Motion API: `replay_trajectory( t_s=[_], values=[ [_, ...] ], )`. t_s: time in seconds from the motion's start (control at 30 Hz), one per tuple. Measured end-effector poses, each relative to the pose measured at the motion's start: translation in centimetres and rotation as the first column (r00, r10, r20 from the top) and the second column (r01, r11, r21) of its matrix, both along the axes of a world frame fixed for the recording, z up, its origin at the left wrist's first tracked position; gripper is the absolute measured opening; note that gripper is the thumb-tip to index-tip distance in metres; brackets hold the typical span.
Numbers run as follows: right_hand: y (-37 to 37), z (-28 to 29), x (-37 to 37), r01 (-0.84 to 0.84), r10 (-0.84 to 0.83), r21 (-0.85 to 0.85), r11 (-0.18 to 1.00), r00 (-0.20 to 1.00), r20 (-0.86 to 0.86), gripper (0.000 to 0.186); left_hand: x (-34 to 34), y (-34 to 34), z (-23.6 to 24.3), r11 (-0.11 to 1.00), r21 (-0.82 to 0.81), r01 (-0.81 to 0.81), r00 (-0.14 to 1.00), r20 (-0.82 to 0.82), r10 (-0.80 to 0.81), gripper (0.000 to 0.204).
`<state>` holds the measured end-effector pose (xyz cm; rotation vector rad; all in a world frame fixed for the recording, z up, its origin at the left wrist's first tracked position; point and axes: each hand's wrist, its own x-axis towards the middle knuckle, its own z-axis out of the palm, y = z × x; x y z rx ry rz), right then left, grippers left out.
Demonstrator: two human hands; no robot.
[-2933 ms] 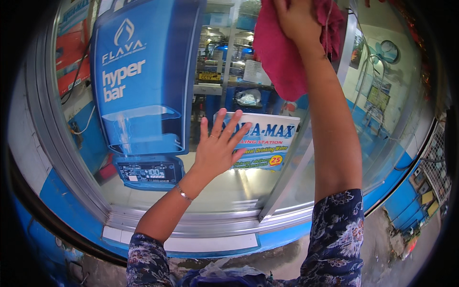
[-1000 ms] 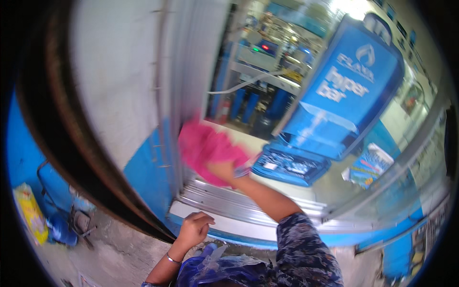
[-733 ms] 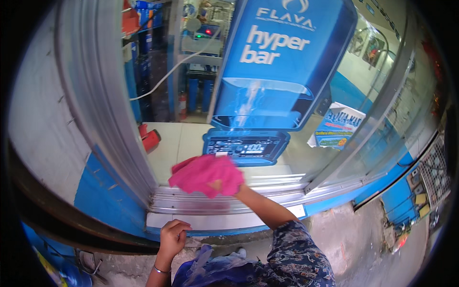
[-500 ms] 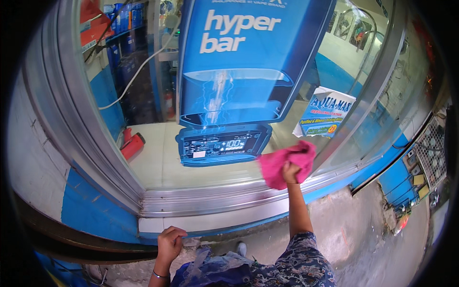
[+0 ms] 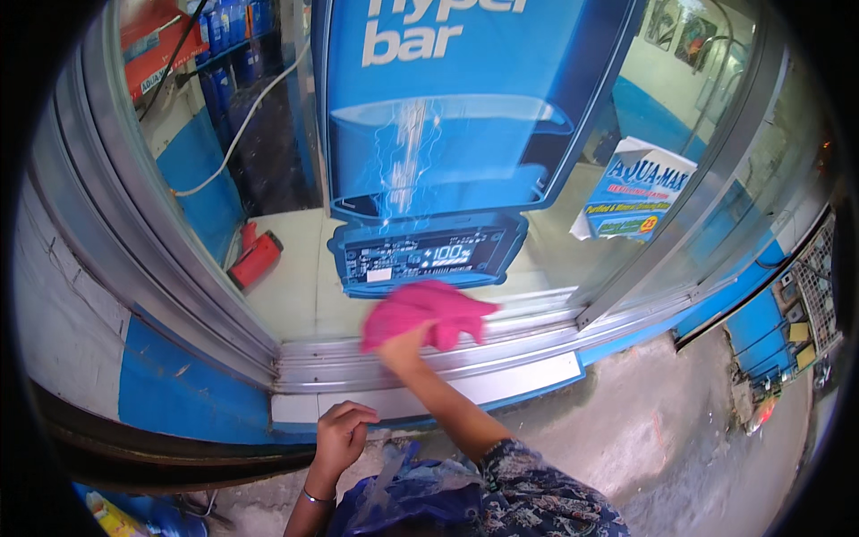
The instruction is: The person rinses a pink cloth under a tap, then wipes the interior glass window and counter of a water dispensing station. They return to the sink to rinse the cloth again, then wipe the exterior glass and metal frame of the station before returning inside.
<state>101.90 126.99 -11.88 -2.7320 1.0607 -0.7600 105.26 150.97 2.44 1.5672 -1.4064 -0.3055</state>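
Observation:
My right hand point(image 5: 400, 349) grips a bunched pink cloth point(image 5: 429, 311) against the bottom of a glass window point(image 5: 304, 318), near its metal track, blurred by motion. My left hand point(image 5: 344, 434) is lower, beside the white sill point(image 5: 528, 378), its fingers curled with nothing visible in them. Behind the glass are a big blue poster point(image 5: 447, 134) shaped like a device, just above the cloth, and a small torn white-and-blue sign point(image 5: 631, 192) to the right.
A red tool point(image 5: 255, 262) lies inside at left, under a white cable point(image 5: 242, 134). Several blue containers point(image 5: 233, 22) stand on shelves behind. A wire-mesh rack point(image 5: 805, 286) is at far right. Below lies concrete floor point(image 5: 626, 430), with yellow and blue items point(image 5: 134, 515) at lower left.
My right hand with the cloth has swept left along the glass's bottom since half a second ago. Earlier it was high on the glass, and my left hand was spread on the pane.

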Motion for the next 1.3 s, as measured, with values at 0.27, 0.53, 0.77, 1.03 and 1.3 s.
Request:
replay_trajectory(
  t_s=[0.27,0.53,0.77,1.03,1.3],
  values=[
    [11.1,8.0,8.9,-0.742,0.757,-0.158,0.652,0.624,0.192,0.054,0.9,2.4,0.8,0.991,-0.050,-0.120,0.992,-0.032,0.119,0.024],
    [6.9,1.6,-1.1,-0.636,0.647,0.135,0.760,0.760,-0.058,0.022,1.3,0.2,-0.3,0.999,-0.017,-0.046,0.999,-0.018,0.045,0.023],
    [-4.4,1.4,-22.7,-0.177,0.183,0.049,0.983,0.968,-0.171,0.030,1.1,-1.7,-1.0,1.000,-0.026,-0.002,0.998,-0.068,0.000,0.024],
    [-14.4,1.9,-36.8,0.313,-0.329,0.181,0.932,0.942,0.069,0.006,2.4,2.2,-2.0,0.987,-0.004,-0.163,0.986,-0.042,0.162,0.023],
    [-0.7,-0.7,-16.6,-0.038,0.086,0.216,0.976,0.973,-0.215,0.026,2.1,7.1,-2.9,0.940,0.050,-0.336,0.934,-0.107,0.340,0.021]
  ],
)
